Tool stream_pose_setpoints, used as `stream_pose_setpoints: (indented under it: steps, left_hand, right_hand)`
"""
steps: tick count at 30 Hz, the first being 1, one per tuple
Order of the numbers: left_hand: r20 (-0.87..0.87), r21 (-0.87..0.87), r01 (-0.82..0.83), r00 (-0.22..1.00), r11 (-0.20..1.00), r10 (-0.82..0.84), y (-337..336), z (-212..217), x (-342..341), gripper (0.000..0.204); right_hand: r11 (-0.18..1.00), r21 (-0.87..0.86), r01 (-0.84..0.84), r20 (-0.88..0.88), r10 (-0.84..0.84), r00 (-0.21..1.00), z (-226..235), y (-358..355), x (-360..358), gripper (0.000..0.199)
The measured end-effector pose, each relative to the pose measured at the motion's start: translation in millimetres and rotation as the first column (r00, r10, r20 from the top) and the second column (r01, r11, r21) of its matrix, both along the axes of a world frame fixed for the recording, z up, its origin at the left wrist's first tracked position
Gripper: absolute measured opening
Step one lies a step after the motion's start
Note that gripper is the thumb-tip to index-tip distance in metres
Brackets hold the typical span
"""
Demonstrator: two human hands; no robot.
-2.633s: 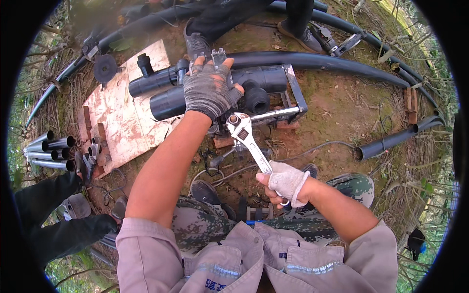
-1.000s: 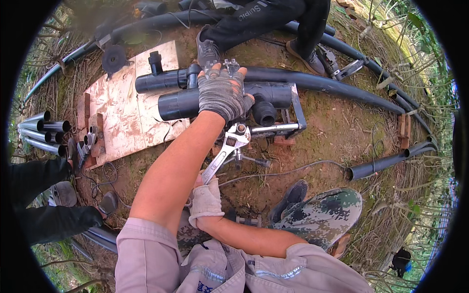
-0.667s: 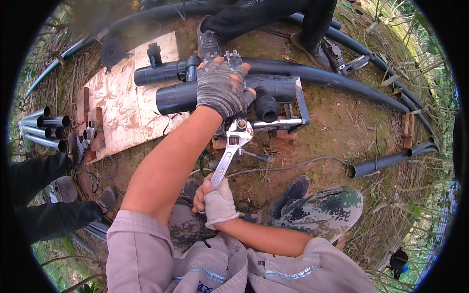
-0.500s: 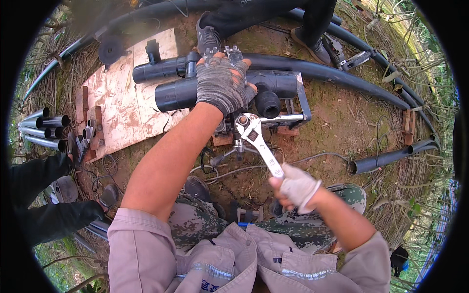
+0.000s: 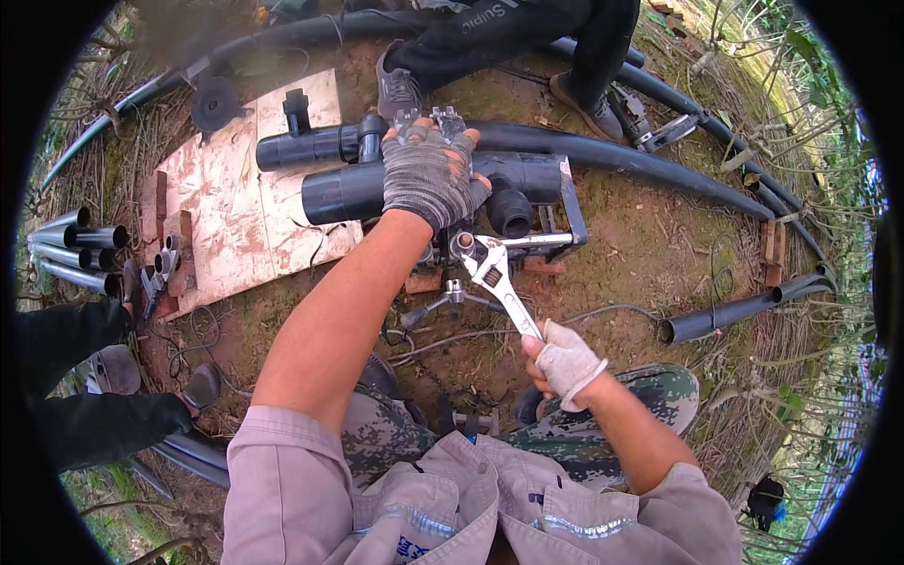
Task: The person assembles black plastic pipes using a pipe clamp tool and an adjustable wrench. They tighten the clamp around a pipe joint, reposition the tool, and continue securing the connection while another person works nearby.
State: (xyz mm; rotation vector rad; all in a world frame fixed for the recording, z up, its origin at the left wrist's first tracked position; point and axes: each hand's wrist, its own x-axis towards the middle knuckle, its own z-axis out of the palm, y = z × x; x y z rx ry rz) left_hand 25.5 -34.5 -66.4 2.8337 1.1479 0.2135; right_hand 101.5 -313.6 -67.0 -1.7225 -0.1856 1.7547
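Brown dirt ground (image 5: 621,254), pale board (image 5: 217,202), black pipe (image 5: 711,323), reddish bricks (image 5: 773,252), thin cable (image 5: 617,307)

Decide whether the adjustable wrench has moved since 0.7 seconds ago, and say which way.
Yes. Judged against the bolt, the adjustable wrench in the right hand has swung rightward: its handle pointed lower left, now lower right.

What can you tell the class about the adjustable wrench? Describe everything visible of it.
The adjustable wrench is silvery and looks metallic, with an open-ended head, a dark ridged adjusting screw and a straight handle. It slants from upper left to lower right, its lower end gripped by the gloved right hand. Its jaws are beside a bolt head; whether they touch is unclear.
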Motion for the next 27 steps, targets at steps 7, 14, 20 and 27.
stream_pose_setpoints:
  steps: [7, 14, 20, 27]
  left_hand:
    - [-0.004, -0.008, -0.007, 1.0, 1.0, 0.007, 2, 0, 1, 0.067]
    - [0.021, 0.007, -0.003, 1.0, 1.0, 0.003, 3, -1, -1, 0.064]
    - [0.046, -0.012, 0.017, 0.999, 1.0, -0.016, 2, -2, 0, 0.062]
    - [0.014, -0.002, 0.011, 1.0, 1.0, -0.011, 5, -1, -3, 0.062]
  right_hand:
    - [0.828, 0.223, 0.514, -0.253, -0.46, 0.851, -50, 16, -125, 0.026]
    - [0.753, 0.284, 0.594, -0.308, -0.515, 0.8, -40, 42, -161, 0.026]
    - [0.989, -0.007, -0.147, -0.059, 0.146, 0.988, -10, 19, 13, 0.03]
    - [0.983, 0.016, -0.183, 0.131, 0.18, 0.975, 32, 15, 22, 0.028]
